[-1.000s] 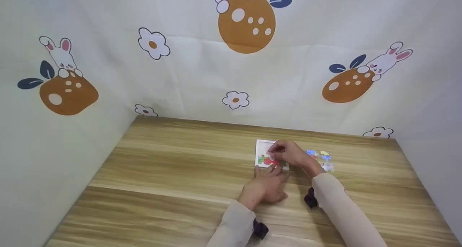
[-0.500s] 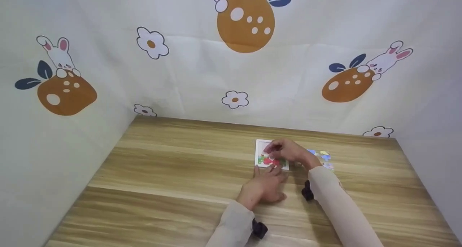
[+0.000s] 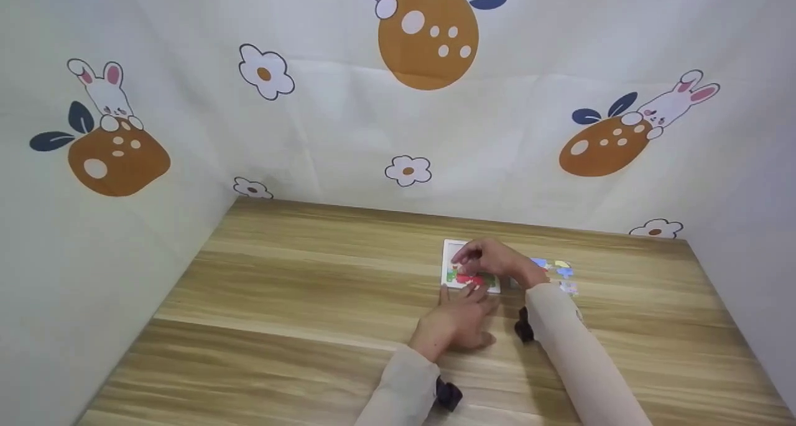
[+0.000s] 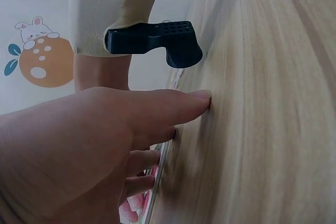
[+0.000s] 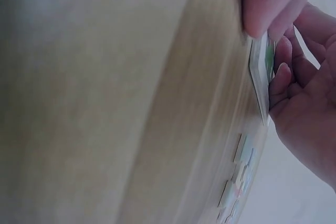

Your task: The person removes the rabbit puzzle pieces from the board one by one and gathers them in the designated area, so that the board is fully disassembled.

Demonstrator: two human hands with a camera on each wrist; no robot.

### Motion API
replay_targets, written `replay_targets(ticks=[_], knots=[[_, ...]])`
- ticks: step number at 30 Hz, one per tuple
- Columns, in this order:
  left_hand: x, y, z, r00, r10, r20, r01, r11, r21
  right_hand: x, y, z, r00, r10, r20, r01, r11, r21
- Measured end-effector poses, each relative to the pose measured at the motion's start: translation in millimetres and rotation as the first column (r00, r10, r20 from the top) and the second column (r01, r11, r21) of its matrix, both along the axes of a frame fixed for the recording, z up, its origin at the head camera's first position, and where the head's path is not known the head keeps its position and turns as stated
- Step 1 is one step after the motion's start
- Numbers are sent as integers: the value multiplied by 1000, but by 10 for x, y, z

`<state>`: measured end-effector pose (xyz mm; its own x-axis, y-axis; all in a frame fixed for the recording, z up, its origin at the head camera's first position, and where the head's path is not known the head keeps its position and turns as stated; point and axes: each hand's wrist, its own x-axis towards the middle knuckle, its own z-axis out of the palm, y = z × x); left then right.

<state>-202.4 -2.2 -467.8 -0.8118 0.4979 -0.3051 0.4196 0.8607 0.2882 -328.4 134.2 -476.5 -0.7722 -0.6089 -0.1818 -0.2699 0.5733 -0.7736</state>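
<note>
A white-framed jigsaw puzzle (image 3: 446, 258) lies flat on the table, with red and green pieces along its near side. My left hand (image 3: 457, 323) rests at the frame's near edge, fingers spread and fairly straight, fingertips touching it. In the left wrist view, the left thumb (image 4: 173, 106) extends over the wood, apart from the puzzle. My right hand (image 3: 494, 259) is over the puzzle with curled fingers, pinching a small puzzle piece mostly hidden by the fingertips. The right wrist view shows the right hand (image 5: 307, 85) low at the frame; the piece cannot be made out there.
Several loose puzzle pieces (image 3: 564, 269) lie on the wooden table (image 3: 298, 301) right of the frame, partly behind the right forearm. A pale patterned cloth (image 3: 336, 115) rises behind the table. Each sleeve has a black wrist mount (image 3: 448, 393).
My right hand and forearm have shifted slightly left over the puzzle, the fingertips now farther left inside the frame. The left hand stays in place at the near edge.
</note>
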Motion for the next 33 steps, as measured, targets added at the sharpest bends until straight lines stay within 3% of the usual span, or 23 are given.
replay_targets(ticks=[6,13,25,33], knots=[[-3,-9,10,1000,0,4,0,1000,6,-1,-7,20,1000,-4,16,4,999,35],[8,-11,16,1000,-4,21,3,999,32,-15,21,20,1000,21,23,-21,1000,9],[-17,-11,26,1000,-14,26,13,1000,19,5,36,43,993,-72,92,78,995,-65],[-11,-28,18,999,-5,32,5,1000,20,30,199,148,988,-115,104,130,980,-152]])
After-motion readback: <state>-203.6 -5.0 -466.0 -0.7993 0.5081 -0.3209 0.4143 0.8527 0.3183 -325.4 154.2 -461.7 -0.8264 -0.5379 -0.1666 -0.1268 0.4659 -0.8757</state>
